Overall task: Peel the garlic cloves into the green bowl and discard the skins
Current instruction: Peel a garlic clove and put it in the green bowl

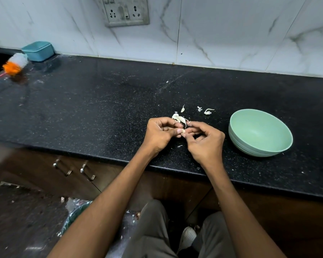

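The person stood at the black speckled stone counter (101, 101) with both hands together just over its near edge. The left hand (159, 135) had its fingers curled in and its thumb pressed on a small pale garlic clove (183, 130), and the right hand (203, 141) met it there, its fingertips pinched on the same clove from the other side. Just beyond the knuckles lay a small heap of papery white garlic skins (179, 118), with a few more scraps (206, 110) further right.

The round pale green bowl (260, 132) sat to the right of the hands, near but apart, and looked empty as far as I could see. A bin lined with clear plastic (76, 215) stood on the floor to the left, below the counter.

The clove was tiny and slippery-looking; I judged that a hard tug on the skin could pop it out of the pinch and off the near edge onto the floor. The loose skins were light, too, and a careless sweep of the wrist toward the bowl might have carried bits of them in with the clove.
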A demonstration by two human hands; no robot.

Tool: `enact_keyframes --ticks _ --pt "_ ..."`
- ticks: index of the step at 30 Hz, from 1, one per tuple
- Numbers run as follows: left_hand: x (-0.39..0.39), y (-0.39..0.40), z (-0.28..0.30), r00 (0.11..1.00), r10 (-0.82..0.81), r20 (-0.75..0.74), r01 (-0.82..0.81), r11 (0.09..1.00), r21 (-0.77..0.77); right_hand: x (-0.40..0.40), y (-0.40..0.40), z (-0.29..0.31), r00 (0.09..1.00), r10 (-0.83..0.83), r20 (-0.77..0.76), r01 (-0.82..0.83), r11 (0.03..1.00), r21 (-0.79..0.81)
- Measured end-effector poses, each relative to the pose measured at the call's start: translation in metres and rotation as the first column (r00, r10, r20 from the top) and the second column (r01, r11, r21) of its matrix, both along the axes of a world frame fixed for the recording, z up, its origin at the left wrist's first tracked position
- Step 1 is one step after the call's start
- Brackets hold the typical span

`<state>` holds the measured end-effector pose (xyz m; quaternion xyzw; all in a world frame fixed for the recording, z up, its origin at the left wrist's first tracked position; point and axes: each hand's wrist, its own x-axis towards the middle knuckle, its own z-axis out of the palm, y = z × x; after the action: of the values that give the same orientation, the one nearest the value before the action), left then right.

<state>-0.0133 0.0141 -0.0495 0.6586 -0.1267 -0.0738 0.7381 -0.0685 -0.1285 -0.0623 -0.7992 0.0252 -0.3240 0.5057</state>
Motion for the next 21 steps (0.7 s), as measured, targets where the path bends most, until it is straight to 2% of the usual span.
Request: enact_keyframes --ticks 8,21 --pt "0.0016 0.0017 0.0006 1.000 0.010 0.015 -0.010 1.000 -0.006 -0.0008 -0.0004 0.0006 0.998 0.052 -0.041 -0.047 0.991 0.129" --pt "-0.0018 -0.0031 -0.0023 0.992 0.062 0.107 -0.070 0.995 0.068 0.0009 0.0007 -0.0041 0.997 -0.066 0.035 0.068 0.997 -0.046"
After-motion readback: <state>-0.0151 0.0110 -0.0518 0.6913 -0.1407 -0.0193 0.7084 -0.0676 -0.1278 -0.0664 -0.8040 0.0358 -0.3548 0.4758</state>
